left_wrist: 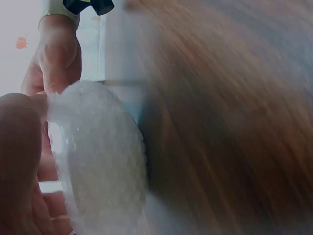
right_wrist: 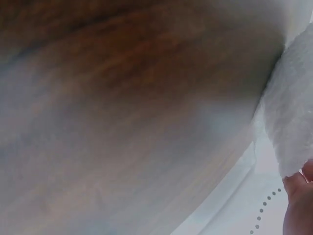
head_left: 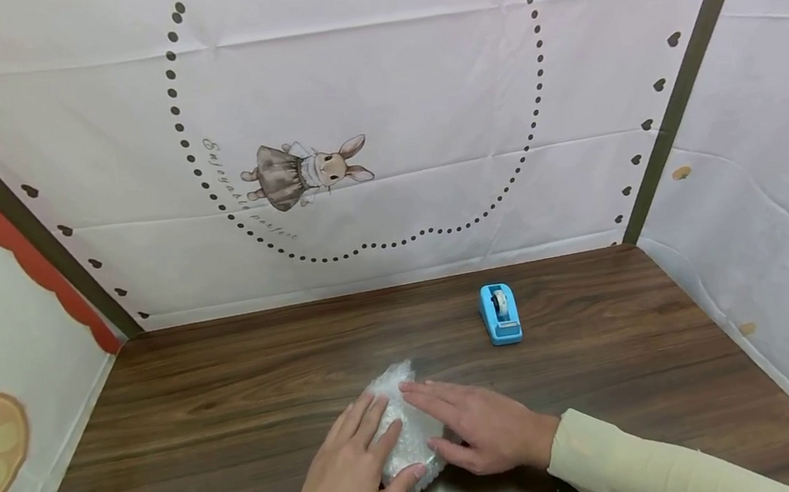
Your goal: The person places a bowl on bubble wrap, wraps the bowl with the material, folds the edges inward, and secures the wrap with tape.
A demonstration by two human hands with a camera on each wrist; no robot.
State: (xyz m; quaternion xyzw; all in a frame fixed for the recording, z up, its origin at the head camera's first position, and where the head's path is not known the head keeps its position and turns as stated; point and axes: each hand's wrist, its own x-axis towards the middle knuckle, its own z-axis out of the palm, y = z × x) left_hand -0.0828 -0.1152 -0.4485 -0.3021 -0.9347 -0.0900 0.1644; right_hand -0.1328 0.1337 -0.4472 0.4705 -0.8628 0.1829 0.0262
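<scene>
A bundle of clear bubble wrap point(head_left: 413, 445) lies on the table between my two hands. Whatever is inside it cannot be made out. My left hand point(head_left: 344, 480) rests on its left side with fairly straight, spread fingers, the thumb across the near end. From the right, my right hand point(head_left: 484, 427) touches the bundle, fingers extended over its upper part and thumb lower down. In the left wrist view the bubble wrap point(left_wrist: 105, 156) looks thick and rounded, with the right hand point(left_wrist: 58, 58) behind it. Only an edge of the bubble wrap point(right_wrist: 293, 103) shows in the right wrist view.
A blue tape dispenser point(head_left: 501, 315) with a roll in it stands toward the back right of the dark wooden table point(head_left: 232, 386). Printed white cloth point(head_left: 406, 110) hangs behind the table and along both sides.
</scene>
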